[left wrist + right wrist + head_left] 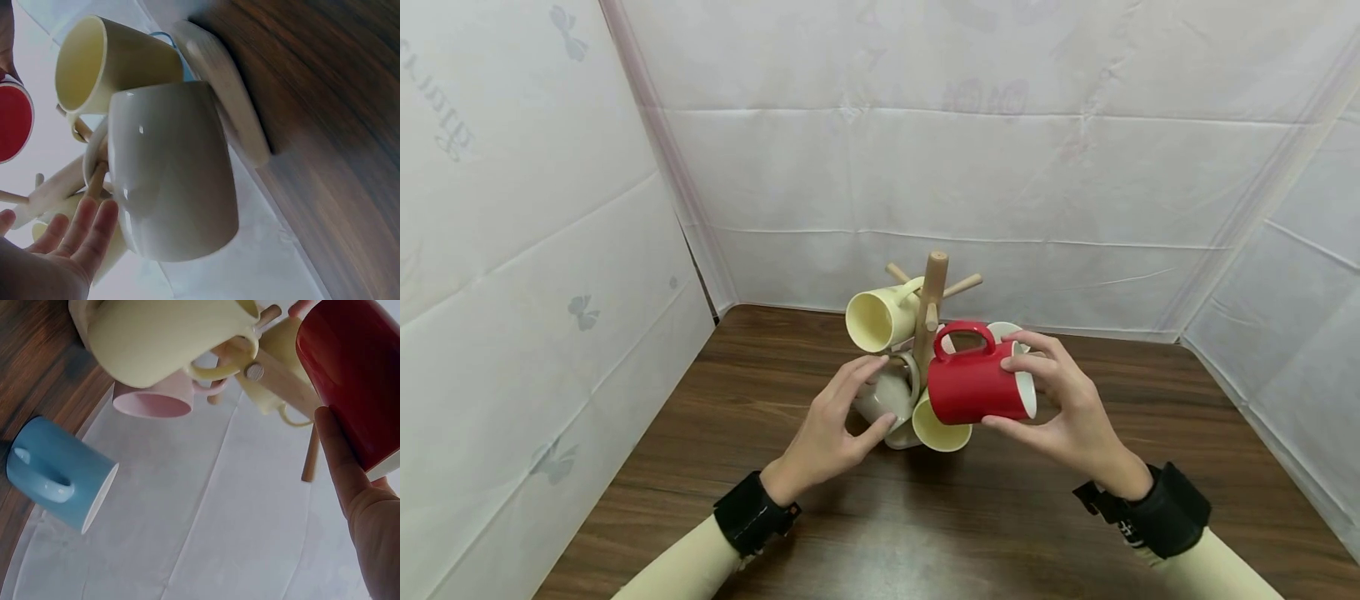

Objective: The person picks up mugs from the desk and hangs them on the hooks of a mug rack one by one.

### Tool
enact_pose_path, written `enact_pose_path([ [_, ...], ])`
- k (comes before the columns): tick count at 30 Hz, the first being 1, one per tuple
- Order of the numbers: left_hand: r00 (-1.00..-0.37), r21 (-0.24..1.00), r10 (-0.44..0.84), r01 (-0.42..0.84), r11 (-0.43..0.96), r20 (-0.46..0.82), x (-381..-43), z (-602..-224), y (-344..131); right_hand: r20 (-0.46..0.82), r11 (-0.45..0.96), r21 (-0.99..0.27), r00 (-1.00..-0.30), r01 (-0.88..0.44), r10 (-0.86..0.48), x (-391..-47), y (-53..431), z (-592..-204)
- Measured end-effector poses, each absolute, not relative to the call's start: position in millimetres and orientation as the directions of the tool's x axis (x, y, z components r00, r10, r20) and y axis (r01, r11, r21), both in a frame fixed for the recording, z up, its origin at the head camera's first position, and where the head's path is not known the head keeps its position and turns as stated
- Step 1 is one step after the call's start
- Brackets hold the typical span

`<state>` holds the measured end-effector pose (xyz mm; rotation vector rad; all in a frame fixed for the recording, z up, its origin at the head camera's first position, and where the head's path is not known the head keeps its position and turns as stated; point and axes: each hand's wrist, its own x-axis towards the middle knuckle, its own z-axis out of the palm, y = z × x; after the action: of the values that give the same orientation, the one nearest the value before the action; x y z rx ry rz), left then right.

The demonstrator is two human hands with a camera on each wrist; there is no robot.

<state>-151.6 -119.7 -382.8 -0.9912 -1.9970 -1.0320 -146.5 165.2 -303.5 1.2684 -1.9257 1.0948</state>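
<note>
In the head view, my right hand (1063, 408) pinches a red mug (972, 387) between thumb and fingers near its rim, lying sideways with its handle up. It is held in front of a wooden mug tree (934, 287). My left hand (831, 421) is beside a grey mug (886, 396) on a lower peg, its fingers spread around that mug's side. The left wrist view shows those fingers (94, 240) extended near the grey mug's handle and peg. A pale yellow mug (883, 317) hangs on an upper peg, and another yellow mug (942, 427) hangs low at the front.
A pink mug (153, 400) hangs low on the tree in the right wrist view. Beyond it, a blue mug (59, 472) stands on the brown wooden table (760, 400). White sheet walls (962, 183) enclose the table at the back and sides.
</note>
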Motion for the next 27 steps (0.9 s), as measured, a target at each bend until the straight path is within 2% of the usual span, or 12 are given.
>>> enact_pose_path([
  [7, -0.496, 0.402, 0.364, 0.863, 0.306, 0.788, -140, -367, -112, 0.808, 0.152, -0.323, -0.356, -0.934, -0.470, -142, 155, -303],
  [15, -0.511, 0.454, 0.403, 0.860, 0.235, 0.759, -133, -361, -106, 0.815, 0.185, -0.261, -0.319, -0.948, -0.484, -140, 144, -301],
  [27, -0.468, 0.421, 0.392, 0.884, 0.203, 0.792, -132, -357, -100, 0.811, 0.150, -0.259, -0.299, -0.954, -0.502, -138, 134, -299],
])
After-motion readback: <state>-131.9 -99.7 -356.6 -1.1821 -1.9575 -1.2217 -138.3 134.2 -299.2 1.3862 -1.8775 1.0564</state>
